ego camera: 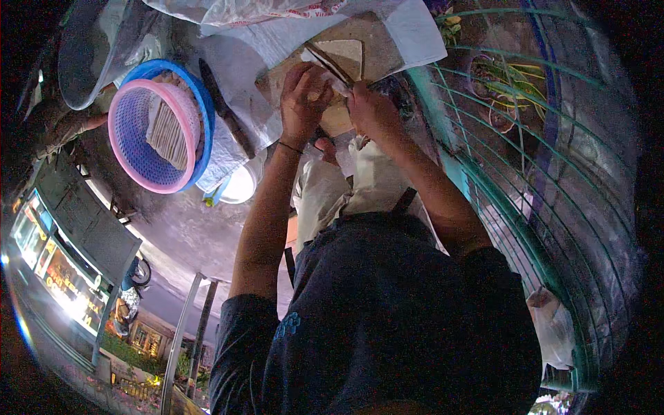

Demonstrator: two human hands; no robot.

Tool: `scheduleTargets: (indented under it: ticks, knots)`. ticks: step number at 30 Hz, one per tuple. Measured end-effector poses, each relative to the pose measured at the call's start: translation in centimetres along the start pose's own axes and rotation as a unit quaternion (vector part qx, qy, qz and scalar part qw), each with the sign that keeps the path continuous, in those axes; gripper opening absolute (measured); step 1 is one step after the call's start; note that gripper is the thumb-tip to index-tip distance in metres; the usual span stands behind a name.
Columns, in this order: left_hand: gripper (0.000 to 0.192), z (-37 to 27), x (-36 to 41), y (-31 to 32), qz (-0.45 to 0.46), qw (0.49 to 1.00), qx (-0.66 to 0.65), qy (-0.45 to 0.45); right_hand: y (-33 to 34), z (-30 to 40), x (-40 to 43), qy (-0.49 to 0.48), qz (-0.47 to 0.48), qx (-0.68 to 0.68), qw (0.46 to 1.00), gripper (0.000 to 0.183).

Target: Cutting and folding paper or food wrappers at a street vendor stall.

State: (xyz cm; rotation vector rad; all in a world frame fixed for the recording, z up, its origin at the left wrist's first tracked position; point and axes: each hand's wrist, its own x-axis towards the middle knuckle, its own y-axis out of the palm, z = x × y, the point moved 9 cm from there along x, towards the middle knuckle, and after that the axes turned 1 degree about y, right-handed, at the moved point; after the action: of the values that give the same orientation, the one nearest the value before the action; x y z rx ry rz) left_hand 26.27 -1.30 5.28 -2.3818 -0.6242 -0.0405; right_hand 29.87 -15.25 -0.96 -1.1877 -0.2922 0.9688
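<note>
My left hand (306, 101) is at a wooden board (386, 44), its fingers bent near the lower end of a thin dark strip (327, 63); what it grips, if anything, cannot be told. My right hand (376, 111) is closed around the place where that strip meets a second thin strip (363, 59). A pale flat sheet (340, 49) lies between the two strips on the board. Left of my hands, a long dark knife (225, 109) rests on a white sack. Beside it, a pink plastic basket (115, 127) holds a stack of thin pale strips (168, 136).
The pink basket sits in a blue basket (207, 111). Below the knife is a bright white round container (241, 184). Green metal bars (498, 197) run along the right, with potted plants (513, 85) behind. Printed plastic (270, 13) lies beyond the board. Another person's hand (96, 122) is far left.
</note>
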Motion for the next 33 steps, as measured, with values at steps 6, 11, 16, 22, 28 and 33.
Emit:
scheduleTargets:
  ticks: [6, 11, 16, 22, 28, 33]
  knots:
    - [0.033, 0.8, -0.3, -0.4, -0.009, 1.000, 0.009, 0.006, -1.1, -0.5, -0.7, 0.147, 0.048, 0.151, 0.976, 0.027]
    - [0.034, -0.2, -0.2, -0.7, -0.010, 1.000, 0.012, 0.003, 0.4, -3.0, -4.5, 0.122, -0.029, 0.130, 0.983, 0.025]
    - [0.036, 0.3, -0.6, -0.7, -0.032, 0.999, 0.008, 0.018, -1.8, -1.4, -4.0, 0.080, -0.069, 0.112, 0.988, 0.025]
    - [0.039, 0.9, -1.0, -0.7, -0.029, 0.999, -0.021, -0.021, -5.3, 1.3, -3.7, 0.069, -0.059, 0.114, 0.989, 0.023]
    - [0.038, 0.5, -0.8, -0.5, -0.026, 0.999, -0.014, -0.015, -4.9, 0.9, -3.5, 0.053, -0.094, 0.120, 0.987, 0.022]
    - [0.037, 0.3, -0.7, -0.5, -0.018, 1.000, -0.006, 0.003, -3.6, 0.7, -2.6, 0.060, -0.072, 0.138, 0.986, 0.022]
